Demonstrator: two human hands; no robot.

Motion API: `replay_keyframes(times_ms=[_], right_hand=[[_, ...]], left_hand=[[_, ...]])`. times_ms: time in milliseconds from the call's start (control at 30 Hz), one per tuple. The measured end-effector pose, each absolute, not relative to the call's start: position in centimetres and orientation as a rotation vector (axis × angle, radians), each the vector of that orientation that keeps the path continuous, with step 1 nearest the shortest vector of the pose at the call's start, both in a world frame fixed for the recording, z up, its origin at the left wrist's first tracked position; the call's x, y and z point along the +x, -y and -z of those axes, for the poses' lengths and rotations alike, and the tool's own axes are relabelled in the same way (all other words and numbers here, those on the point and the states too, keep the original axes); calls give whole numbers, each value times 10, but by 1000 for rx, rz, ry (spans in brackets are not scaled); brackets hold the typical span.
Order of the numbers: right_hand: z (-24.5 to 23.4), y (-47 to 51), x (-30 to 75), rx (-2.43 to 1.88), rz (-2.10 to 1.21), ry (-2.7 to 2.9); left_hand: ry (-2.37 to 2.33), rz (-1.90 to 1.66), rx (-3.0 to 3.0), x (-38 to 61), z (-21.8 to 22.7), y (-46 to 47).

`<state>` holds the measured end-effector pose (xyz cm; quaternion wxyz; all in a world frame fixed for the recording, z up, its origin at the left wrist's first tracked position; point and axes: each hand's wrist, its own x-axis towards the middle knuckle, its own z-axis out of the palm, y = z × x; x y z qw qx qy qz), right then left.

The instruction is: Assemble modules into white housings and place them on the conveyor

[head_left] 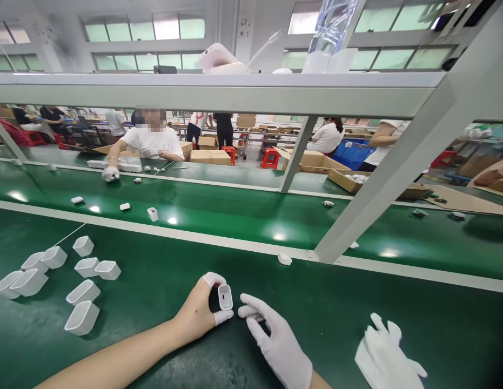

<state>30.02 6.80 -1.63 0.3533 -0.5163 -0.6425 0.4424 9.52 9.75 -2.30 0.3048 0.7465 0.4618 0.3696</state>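
My left hand (200, 310), bare but for white finger cots on thumb and forefinger, pinches a small white plastic charger case (225, 296) upright on the green bench (162, 281). My right hand (275, 340) wears a white glove and lies just right of the case. Its forefinger and thumb are curled together close to the case, and I see nothing held in them. Several empty white plastic shells (83, 294) lie scattered at the left of the bench.
A spare white glove (387, 356) lies at the lower right. A green conveyor belt (235, 210) carries small white parts beyond a white rail. A grey metal frame post (397, 167) slants across. A person in white (148, 143) works opposite; others sit behind among cardboard boxes.
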Motion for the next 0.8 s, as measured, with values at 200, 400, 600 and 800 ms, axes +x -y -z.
replay_keyframes(times_ms=[200,400,600,800], right_hand=[[16,-68,298,-1315,-1076,1697],[12,-68,297,-1319,-1015,1776],[18,-78,298,-1416,-785,1903],[-6,-170,306,-1669,-391,2082]], left_hand=[[-1167,-995,1966,94,29,-99],[-1154,-967,1946,93,29,-98],[-1152,-974,1937,95,27,-97],[-1133,-941,1910,95,26,-98]])
